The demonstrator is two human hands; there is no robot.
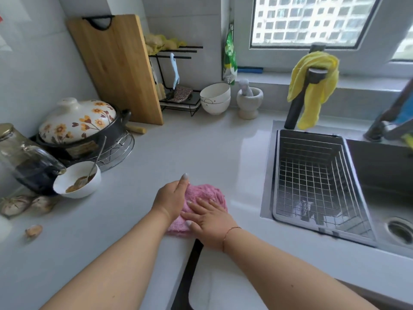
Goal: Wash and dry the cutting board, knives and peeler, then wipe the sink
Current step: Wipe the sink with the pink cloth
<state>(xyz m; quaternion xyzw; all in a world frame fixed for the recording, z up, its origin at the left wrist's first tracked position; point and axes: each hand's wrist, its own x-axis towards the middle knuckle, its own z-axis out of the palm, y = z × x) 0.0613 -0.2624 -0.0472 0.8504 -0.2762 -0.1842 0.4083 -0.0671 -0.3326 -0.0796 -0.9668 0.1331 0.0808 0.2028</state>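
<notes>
Pressing flat on a pink cloth (201, 198) near the counter's (178, 148) front edge, the right hand (209, 222) lay with straight, spread fingers, while the left hand (171, 199) rested on the cloth's left side, fingers extended and grasping nothing. To the right sat the sink (384, 171) with a wire basket (312, 175) in its left part, and a yellow cloth (315, 86) hung over the dark faucet (299, 101) behind it. Far left, the wooden cutting board (116, 68) leaned upright against the wall, and a light blue peeler (175, 70) hung on the black rack (178, 86) just right of it. A floral-lidded pot (78, 124) and a white bowl (77, 180) with a spoon stood at the left.
</notes>
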